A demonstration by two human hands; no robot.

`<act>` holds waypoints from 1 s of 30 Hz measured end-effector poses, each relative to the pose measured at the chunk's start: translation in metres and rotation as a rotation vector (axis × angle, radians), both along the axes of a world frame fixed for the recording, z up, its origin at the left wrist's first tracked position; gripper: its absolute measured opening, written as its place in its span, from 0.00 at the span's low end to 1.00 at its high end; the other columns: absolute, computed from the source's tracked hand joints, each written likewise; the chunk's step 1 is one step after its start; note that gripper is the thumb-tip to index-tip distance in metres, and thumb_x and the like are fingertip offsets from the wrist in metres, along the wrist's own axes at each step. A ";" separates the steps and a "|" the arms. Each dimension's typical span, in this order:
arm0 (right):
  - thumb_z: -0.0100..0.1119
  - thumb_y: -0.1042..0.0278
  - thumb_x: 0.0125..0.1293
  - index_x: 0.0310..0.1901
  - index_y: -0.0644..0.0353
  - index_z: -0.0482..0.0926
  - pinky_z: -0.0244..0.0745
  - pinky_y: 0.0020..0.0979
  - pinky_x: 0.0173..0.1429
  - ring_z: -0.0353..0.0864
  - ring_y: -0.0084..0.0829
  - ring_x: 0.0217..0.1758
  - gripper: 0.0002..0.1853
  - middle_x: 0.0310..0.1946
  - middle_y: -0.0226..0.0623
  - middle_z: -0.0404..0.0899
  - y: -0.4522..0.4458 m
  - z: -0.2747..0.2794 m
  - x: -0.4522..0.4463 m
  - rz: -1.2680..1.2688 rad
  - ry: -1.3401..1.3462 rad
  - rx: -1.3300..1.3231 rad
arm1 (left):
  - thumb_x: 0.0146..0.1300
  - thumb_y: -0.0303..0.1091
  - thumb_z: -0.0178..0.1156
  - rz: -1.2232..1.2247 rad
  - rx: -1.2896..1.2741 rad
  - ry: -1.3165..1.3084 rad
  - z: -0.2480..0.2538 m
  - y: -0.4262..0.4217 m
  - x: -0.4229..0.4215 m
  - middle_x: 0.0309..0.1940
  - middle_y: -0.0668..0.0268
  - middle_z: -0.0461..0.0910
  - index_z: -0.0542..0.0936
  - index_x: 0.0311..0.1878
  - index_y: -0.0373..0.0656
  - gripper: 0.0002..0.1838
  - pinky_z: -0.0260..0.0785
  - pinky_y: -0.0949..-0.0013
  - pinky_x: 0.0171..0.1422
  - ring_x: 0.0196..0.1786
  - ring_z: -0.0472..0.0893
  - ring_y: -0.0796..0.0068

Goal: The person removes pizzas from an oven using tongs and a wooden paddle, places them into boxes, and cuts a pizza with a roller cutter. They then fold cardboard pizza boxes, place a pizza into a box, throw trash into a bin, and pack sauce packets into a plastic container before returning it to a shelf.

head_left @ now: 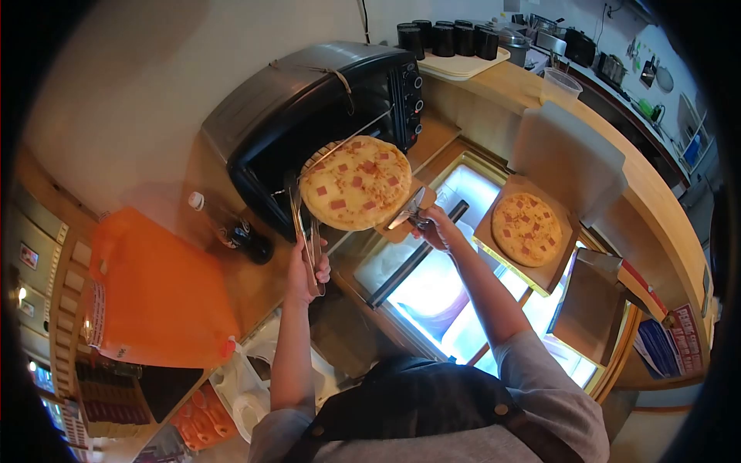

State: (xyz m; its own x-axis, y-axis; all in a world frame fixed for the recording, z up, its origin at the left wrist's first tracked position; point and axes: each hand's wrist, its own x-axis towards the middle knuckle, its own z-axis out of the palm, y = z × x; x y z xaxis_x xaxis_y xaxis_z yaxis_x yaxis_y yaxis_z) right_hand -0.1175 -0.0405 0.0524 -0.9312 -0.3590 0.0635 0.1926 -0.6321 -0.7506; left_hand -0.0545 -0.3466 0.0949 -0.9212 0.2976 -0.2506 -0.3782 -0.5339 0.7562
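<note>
The pizza (356, 184), round, pale-cheesed and dotted with pink squares, lies at the open mouth of the oven (297, 77), over part of a wire rack (319, 157); a tan board (395, 231) shows beneath its edge. The left hand (299, 268) is clamped on metal tongs (296, 207) beside it, the right hand (438, 230) closed round a shiny metal tool (402, 219). A bottle (253, 245) and bulky orange jug (166, 293) crowd the left; rightward, an open cardboard box (567, 150) holds another pizza (527, 229).

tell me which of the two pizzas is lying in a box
The pizza on the right: it lies in the open cardboard box, while the other pizza is at the mouth of the oven.
</note>
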 end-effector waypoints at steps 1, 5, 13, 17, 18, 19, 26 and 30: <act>0.52 0.68 0.56 0.48 0.66 0.66 0.73 0.27 0.29 0.74 0.29 0.29 0.19 0.37 0.42 0.73 -0.006 -0.005 -0.010 0.003 0.001 -0.019 | 0.65 0.60 0.39 0.011 -0.002 0.019 0.000 0.001 0.001 0.14 0.67 0.66 0.70 0.44 0.44 0.27 0.54 0.77 0.15 0.12 0.62 0.80; 0.51 0.69 0.58 0.50 0.64 0.65 0.74 0.29 0.28 0.75 0.29 0.30 0.18 0.36 0.40 0.74 -0.037 0.004 -0.040 -0.037 -0.114 -0.066 | 0.66 0.59 0.39 0.058 -0.006 0.026 -0.002 -0.002 0.000 0.14 0.66 0.67 0.71 0.44 0.44 0.26 0.54 0.77 0.16 0.12 0.63 0.79; 0.51 0.68 0.60 0.51 0.61 0.66 0.79 0.27 0.31 0.76 0.28 0.33 0.18 0.40 0.37 0.74 -0.106 0.043 -0.090 -0.145 -0.115 -0.024 | 0.64 0.58 0.44 0.242 -0.399 0.026 -0.019 0.019 0.034 0.14 0.68 0.67 0.69 0.46 0.43 0.25 0.57 0.78 0.17 0.13 0.66 0.80; 0.52 0.66 0.60 0.47 0.66 0.70 0.79 0.27 0.34 0.78 0.29 0.30 0.16 0.36 0.39 0.76 -0.099 0.044 -0.090 -0.140 -0.198 0.088 | 0.66 0.52 0.46 0.326 -0.938 0.256 0.011 0.022 0.048 0.18 0.64 0.73 0.70 0.46 0.41 0.21 0.64 0.69 0.22 0.18 0.73 0.72; 0.52 0.66 0.61 0.47 0.67 0.69 0.79 0.27 0.35 0.78 0.30 0.31 0.16 0.36 0.42 0.76 -0.091 0.040 -0.087 -0.071 -0.123 0.052 | 0.66 0.51 0.45 0.366 -1.141 0.412 0.016 0.019 0.042 0.20 0.62 0.75 0.70 0.45 0.42 0.20 0.66 0.65 0.24 0.20 0.75 0.69; 0.51 0.66 0.61 0.47 0.67 0.69 0.79 0.27 0.35 0.78 0.31 0.32 0.16 0.37 0.42 0.76 -0.089 0.036 -0.087 -0.072 -0.108 0.045 | 0.66 0.50 0.45 0.396 -1.341 0.559 0.021 0.019 0.040 0.22 0.60 0.77 0.71 0.45 0.42 0.20 0.68 0.61 0.25 0.22 0.78 0.65; 0.51 0.70 0.61 0.43 0.73 0.69 0.81 0.31 0.36 0.78 0.33 0.31 0.14 0.36 0.45 0.75 -0.092 0.031 -0.078 -0.089 -0.110 -0.011 | 0.65 0.44 0.46 -0.134 -2.064 0.699 0.140 0.061 -0.024 0.30 0.53 0.79 0.73 0.50 0.42 0.18 0.69 0.54 0.41 0.38 0.79 0.53; 0.51 0.71 0.61 0.43 0.74 0.69 0.81 0.30 0.36 0.79 0.33 0.32 0.14 0.36 0.45 0.75 -0.098 0.028 -0.070 -0.072 -0.109 -0.020 | 0.64 0.42 0.48 -0.125 -2.078 0.859 0.127 0.081 -0.060 0.31 0.54 0.80 0.74 0.45 0.39 0.16 0.70 0.56 0.43 0.40 0.79 0.56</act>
